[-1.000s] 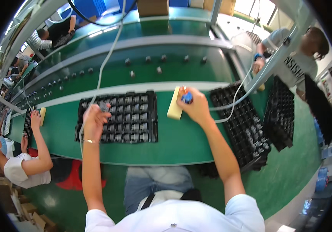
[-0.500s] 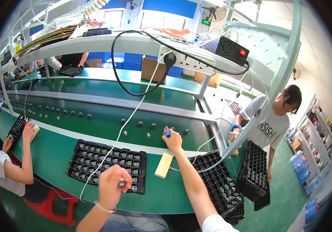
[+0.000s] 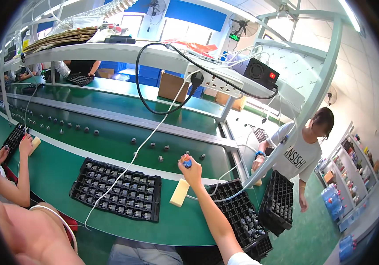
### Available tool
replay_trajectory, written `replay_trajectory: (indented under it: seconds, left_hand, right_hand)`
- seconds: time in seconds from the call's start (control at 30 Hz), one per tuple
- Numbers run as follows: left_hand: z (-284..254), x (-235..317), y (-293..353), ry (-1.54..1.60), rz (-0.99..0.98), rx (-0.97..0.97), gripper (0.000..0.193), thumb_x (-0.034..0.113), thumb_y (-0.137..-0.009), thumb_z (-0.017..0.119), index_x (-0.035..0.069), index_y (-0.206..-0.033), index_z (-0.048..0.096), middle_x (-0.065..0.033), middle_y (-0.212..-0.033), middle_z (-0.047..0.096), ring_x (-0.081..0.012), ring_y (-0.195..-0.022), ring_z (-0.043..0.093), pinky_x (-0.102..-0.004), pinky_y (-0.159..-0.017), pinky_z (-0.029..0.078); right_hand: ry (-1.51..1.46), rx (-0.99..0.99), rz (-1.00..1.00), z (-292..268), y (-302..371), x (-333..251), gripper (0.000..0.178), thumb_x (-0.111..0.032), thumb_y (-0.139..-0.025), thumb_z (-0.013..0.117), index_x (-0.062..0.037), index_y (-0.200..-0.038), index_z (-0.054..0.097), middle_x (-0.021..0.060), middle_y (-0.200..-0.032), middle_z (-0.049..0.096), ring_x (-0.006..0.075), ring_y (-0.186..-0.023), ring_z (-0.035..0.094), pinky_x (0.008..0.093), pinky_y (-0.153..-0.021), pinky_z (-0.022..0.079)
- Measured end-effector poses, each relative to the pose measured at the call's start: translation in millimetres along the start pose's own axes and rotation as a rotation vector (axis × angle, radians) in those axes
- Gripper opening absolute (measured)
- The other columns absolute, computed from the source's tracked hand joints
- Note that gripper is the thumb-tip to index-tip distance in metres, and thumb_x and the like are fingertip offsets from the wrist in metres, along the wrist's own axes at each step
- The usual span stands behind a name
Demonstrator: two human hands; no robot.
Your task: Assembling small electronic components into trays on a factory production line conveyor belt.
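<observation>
My right hand (image 3: 192, 172) is out over the far side of the green bench, closed around a small blue object (image 3: 187, 164) whose kind I cannot make out. Orange shows at its fingertips. Very close at the lower left is my left hand (image 3: 26, 234), with a white band around the wrist; its fingers are hidden. A black tray (image 3: 121, 191), its pockets filled with small grey-and-black parts, lies on the bench between my arms. Beside my right forearm sit a pale yellow block (image 3: 179, 193) and a second black tray (image 3: 233, 201), partly filled with parts.
Small parts (image 3: 153, 145) stand spaced along the green strip beyond the bench edge. A white cable (image 3: 127, 170) hangs across the near tray from a power strip (image 3: 218, 81). One co-worker (image 3: 302, 145) stands at right by stacked black trays (image 3: 277, 203); another sits at left.
My left hand, which held a small part above the near tray, has swung left and come close to the camera. My right hand stays near the same spot, still gripping the blue object.
</observation>
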State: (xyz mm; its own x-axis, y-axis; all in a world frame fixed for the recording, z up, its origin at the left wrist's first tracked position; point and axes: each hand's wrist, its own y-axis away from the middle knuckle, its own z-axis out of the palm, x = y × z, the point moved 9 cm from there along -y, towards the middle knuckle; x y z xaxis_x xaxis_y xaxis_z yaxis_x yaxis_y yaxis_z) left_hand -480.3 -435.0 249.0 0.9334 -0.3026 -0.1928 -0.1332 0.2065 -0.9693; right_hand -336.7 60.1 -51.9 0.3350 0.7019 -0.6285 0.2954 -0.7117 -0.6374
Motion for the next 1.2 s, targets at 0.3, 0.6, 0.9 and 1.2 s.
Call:
replay_trajectory:
  seconds: [0.3, 0.6, 0.9, 1.2]
  left_hand:
    - [12, -6, -13, 0.039, 0.038, -0.044, 0.043, 0.045, -0.090, 0.059, 0.005, -0.102, 0.049, -0.0047, -0.078, 0.041, -0.0181, -0.066, 0.035, -0.0364, -0.063, 0.033]
    - [36, -4, -54, 0.036, 0.201, 0.046, 0.041, 0.042, -0.089, 0.063, 0.006, -0.101, 0.048, -0.0041, -0.077, 0.042, -0.0172, -0.065, 0.036, -0.0352, -0.062, 0.036]
    - [55, 13, -38, 0.126, 0.067, -0.162, 0.039, 0.039, -0.088, 0.068, 0.007, -0.101, 0.048, -0.0036, -0.076, 0.043, -0.0163, -0.064, 0.038, -0.0341, -0.060, 0.039]
    - [83, 15, 10, 0.403, -0.136, -0.110, 0.025, 0.024, -0.091, 0.060, 0.009, -0.106, 0.046, -0.0101, -0.090, 0.048, -0.0207, -0.072, 0.042, -0.0455, -0.072, 0.042]
  right_hand:
    - [-0.240, 0.023, 0.023, -22, 19, -42, 0.027, -0.018, -0.081, 0.074, -0.0033, -0.103, 0.068, 0.0106, -0.078, 0.070, 0.0162, -0.072, 0.069, 0.0305, -0.069, 0.053]
    - [-0.182, 0.100, 0.016, -36, 50, -29, 0.017, -0.006, -0.083, 0.072, 0.0036, -0.096, 0.067, 0.0038, -0.077, 0.066, 0.0048, -0.074, 0.059, 0.0255, -0.071, 0.053]
    - [-0.289, 0.092, 0.105, -53, 61, -49, 0.029, -0.009, -0.080, 0.075, 0.0030, -0.105, 0.067, 0.0089, -0.095, 0.072, 0.0099, -0.082, 0.065, 0.0261, -0.077, 0.052]
    - [-0.319, 0.130, 0.097, -73, 69, -54, 0.035, -0.005, -0.081, 0.075, 0.0024, -0.114, 0.066, 0.0065, -0.098, 0.070, 0.0102, -0.089, 0.063, 0.0265, -0.083, 0.051]
